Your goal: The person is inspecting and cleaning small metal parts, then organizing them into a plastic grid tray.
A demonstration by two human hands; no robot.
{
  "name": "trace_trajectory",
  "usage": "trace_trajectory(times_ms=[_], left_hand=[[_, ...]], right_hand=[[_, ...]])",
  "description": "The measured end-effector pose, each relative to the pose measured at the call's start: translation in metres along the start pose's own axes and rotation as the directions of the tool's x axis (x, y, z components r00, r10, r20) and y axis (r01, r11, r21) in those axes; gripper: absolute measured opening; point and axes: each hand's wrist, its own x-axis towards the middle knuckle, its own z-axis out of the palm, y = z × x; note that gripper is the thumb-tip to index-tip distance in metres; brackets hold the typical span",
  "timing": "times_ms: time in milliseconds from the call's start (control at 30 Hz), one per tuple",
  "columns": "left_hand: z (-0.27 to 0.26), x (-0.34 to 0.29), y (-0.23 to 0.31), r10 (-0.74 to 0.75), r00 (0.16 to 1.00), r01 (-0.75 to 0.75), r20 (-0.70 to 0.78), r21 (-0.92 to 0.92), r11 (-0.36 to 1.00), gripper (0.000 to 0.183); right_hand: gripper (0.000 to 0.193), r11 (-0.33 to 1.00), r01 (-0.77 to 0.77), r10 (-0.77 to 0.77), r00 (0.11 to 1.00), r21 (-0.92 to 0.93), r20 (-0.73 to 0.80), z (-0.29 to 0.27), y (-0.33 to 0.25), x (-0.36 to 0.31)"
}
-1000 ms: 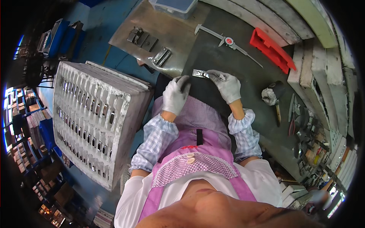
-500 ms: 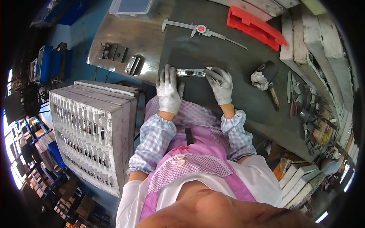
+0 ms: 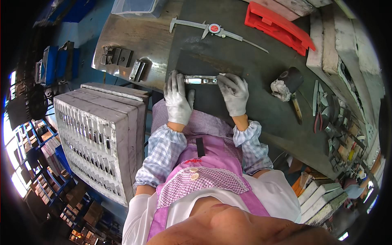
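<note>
A long, narrow, shiny metal part (image 3: 200, 80) lies crosswise between my gloved hands on a dark flat pad (image 3: 208, 96). My left hand (image 3: 178, 100) rests at its left end, fingers stretched forward and thumb held apart. With bent fingers, my right hand (image 3: 233, 93) grips the part's right end and covers that tip. Both hands wear whitish-grey gloves, smudged at the fingers. A dial caliper (image 3: 214, 28) lies on the bench beyond the part. Whether the part touches the pad along its whole length I cannot tell.
Metal blocks (image 3: 118, 56) sit on the bench at left, below a clear plastic box (image 3: 136, 8). A red plastic case (image 3: 277, 28) lies far right. Nearer are a mallet (image 3: 290, 81) and pliers (image 3: 318, 116). Stacked white foam trays (image 3: 98, 110) with metal parts stand left.
The metal part has turned slightly, so a broader bright face now shows. Both hands stay at its ends. The whole view has shifted a little.
</note>
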Motion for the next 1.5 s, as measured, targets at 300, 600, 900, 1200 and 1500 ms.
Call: trace_trajectory(times_ms=[300,600,900,1200,1500], left_hand=[[-0.002,-0.002,0.005,-0.089,0.996,0.087,-0.032,-0.065,0.994,0.078],[-0.089,-0.035,0.008,-0.265,0.944,0.33,0.198,-0.634,0.7,0.039],[-0.262,-0.168,-0.103,-0.754,0.644,0.631,-0.132,-0.466,0.62,0.022],[-0.243,-0.161,-0.119,-0.613,0.781,0.507,-0.119,-0.451,0.735,0.029],[-0.27,-0.143,-0.135,-0.714,0.693,0.65,0.097,0.344,0.678,0.029]], right_hand=[[0.036,0.891,0.369,-0.327,0.925,-0.263,0.192,-0.018,-0.027,0.01],[0.04,0.876,-0.257,0.022,0.867,0.407,0.498,0.025,-0.098,-0.014],[0.031,0.867,-0.382,0.078,0.739,0.32,0.669,0.042,-0.139,-0.003],[0.028,0.988,0.0,-0.111,0.708,0.157,0.698,0.039,-0.13,-0.023],[0.031,0.955,0.237,-0.295,0.683,0.18,0.668,0.04,-0.121,-0.021]])
